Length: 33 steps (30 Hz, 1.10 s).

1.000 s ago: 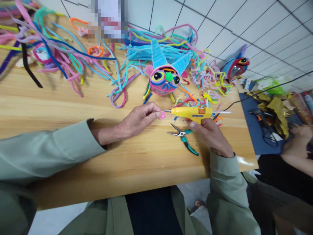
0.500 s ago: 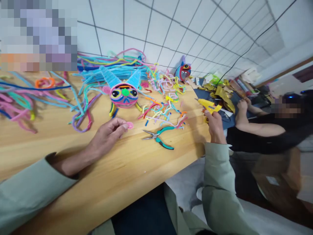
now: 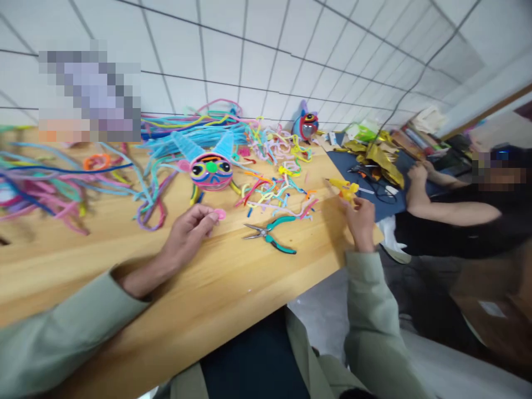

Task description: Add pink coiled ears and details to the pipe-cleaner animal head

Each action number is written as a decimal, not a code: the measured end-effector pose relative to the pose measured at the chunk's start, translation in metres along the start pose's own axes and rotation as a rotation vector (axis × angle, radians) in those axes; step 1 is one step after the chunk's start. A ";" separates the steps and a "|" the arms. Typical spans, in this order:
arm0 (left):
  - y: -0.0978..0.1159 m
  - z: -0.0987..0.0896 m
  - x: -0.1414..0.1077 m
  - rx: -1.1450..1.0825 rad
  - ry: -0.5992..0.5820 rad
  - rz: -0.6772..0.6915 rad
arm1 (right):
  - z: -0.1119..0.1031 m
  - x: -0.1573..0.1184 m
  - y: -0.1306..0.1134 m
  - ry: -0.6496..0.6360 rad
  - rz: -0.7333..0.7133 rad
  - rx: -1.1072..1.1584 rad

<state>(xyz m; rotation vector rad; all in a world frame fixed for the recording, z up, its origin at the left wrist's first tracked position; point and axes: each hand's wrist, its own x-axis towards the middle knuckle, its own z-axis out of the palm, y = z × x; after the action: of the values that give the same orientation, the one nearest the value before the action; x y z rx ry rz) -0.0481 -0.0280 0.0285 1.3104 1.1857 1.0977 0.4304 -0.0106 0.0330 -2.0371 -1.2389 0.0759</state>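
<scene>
Between thumb and forefinger, my left hand (image 3: 192, 230) pinches a small pink coiled disc (image 3: 220, 214) above the table. My right hand (image 3: 361, 217) is closed on a yellow glue gun (image 3: 343, 187), whose nozzle points left over the table's right part. Just beyond my left hand stands a colourful animal head (image 3: 211, 173) with blue pointed ears, black eyes and a green nose. Teal-handled pliers (image 3: 270, 234) lie spread on the wood between my hands.
Pipe cleaners (image 3: 199, 130) lie heaped along the wall, with cut scraps (image 3: 278, 194) nearer me. A second animal head (image 3: 306, 124) stands at the back. To the right, crumpled gold wrapping (image 3: 384, 158) lies on a dark blue surface, beside a seated person (image 3: 457, 221).
My right hand has brought the glue gun slightly left and tilted it flatter. My left hand still holds the pink disc in nearly the same place. The camera view has shifted.
</scene>
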 end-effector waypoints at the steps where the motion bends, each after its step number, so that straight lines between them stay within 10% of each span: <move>1: 0.002 0.003 0.000 -0.027 0.024 0.008 | 0.001 -0.018 -0.010 0.078 -0.004 0.054; 3: 0.008 0.012 0.000 -0.102 0.055 0.028 | 0.008 -0.060 -0.041 0.010 -0.058 0.258; 8: 0.032 0.041 0.001 -0.273 0.091 0.066 | 0.038 -0.148 -0.151 -0.619 -0.065 0.799; 12: 0.045 0.060 -0.002 -0.442 0.077 0.088 | 0.062 -0.167 -0.207 -0.649 0.014 1.036; 33: 0.056 0.061 -0.007 -0.543 0.015 0.105 | 0.054 -0.158 -0.220 -0.828 0.175 1.362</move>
<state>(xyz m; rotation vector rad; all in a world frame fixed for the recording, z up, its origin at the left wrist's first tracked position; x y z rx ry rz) 0.0162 -0.0416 0.0797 0.9464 0.7547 1.3877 0.1614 -0.0475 0.0803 -0.8336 -0.9251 1.5051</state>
